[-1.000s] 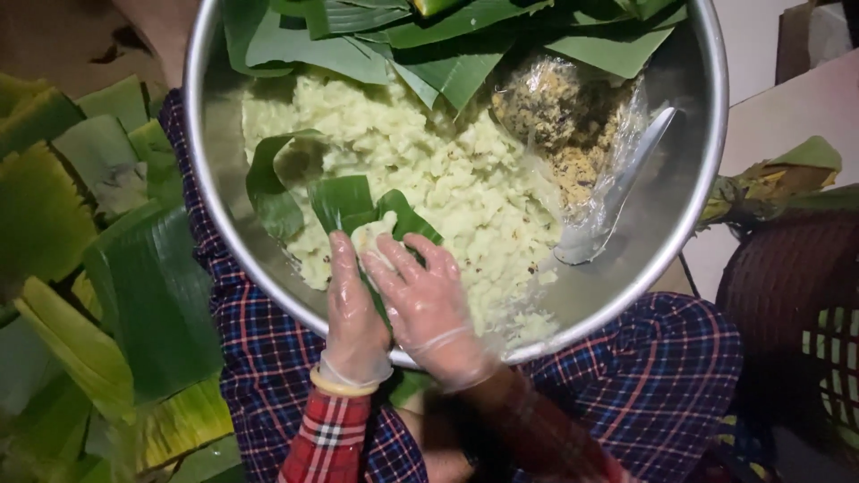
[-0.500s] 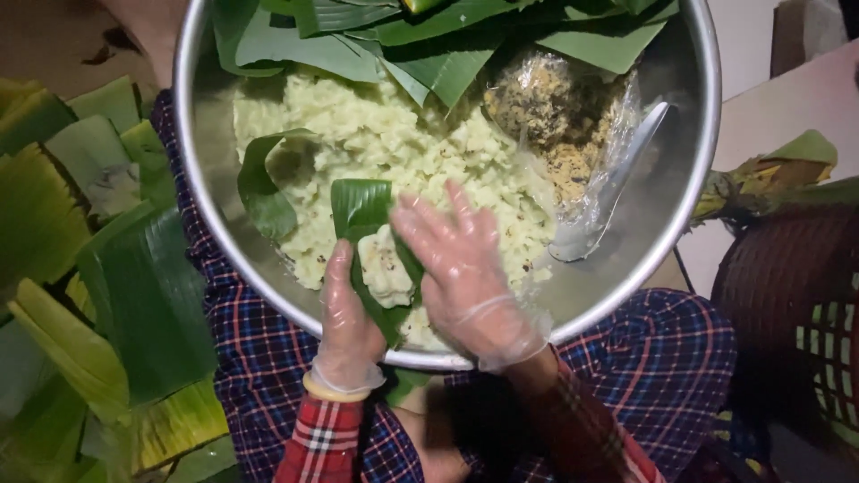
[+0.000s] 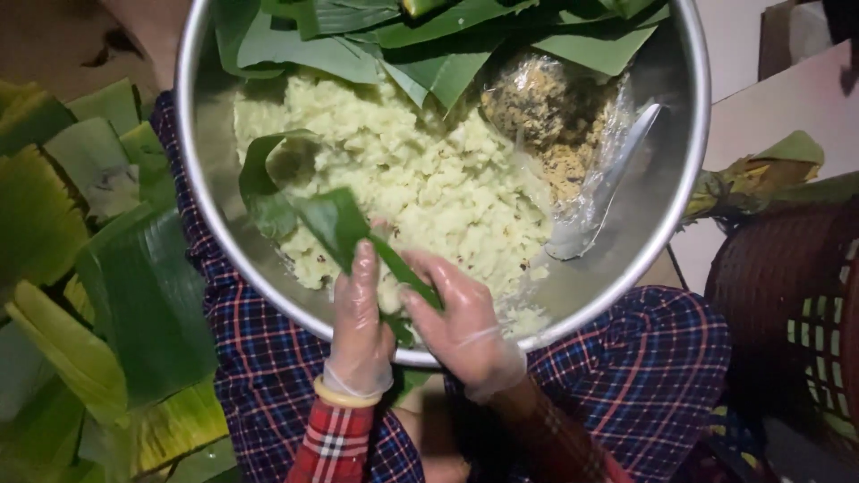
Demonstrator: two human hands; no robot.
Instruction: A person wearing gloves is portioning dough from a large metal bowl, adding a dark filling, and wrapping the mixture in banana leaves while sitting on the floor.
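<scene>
Both gloved hands now close around one green leaf (image 3: 344, 228) with rice in it, low in the big metal bowl (image 3: 667, 206). Right hand (image 3: 461, 322), fingers spread flat half a second ago, has curled over the fold; left hand (image 3: 362, 313) pinches the side. Looks like wrapping's underway. Rice pile (image 3: 429, 179) sits behind.

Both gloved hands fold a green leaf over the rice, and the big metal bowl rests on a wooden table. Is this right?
Not quite. In the head view the bowl rests on the person's lap, on plaid cloth, not a table. Both hands, left and right, do hold the leaf over the rice.
</scene>
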